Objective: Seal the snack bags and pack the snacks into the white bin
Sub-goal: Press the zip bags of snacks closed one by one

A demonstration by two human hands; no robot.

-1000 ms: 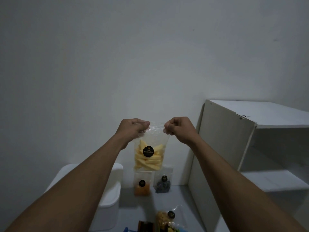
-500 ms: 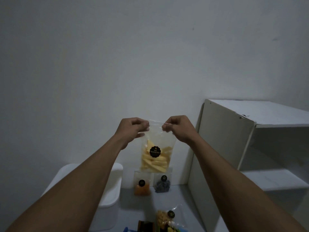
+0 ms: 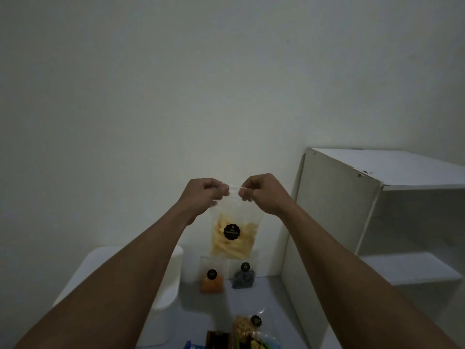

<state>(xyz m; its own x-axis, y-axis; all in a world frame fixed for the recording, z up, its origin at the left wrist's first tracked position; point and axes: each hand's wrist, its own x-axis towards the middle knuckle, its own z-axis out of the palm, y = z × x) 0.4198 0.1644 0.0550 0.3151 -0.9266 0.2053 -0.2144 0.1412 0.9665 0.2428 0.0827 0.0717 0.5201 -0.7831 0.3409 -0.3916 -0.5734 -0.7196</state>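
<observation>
Both hands pinch the bag (image 3: pixel 232 230) top, left hand (image 3: pixel 205 195) and right hand (image 3: pixel 264 193) near together; bag hangs straight below; bin (image 3: pixel 168 293) lies lower left, nearer the left.

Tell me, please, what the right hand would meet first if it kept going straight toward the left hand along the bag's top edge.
Probably the left hand: the right hand pinches the same top strip of the clear snack bag, with only a short stretch of plastic between them.
</observation>
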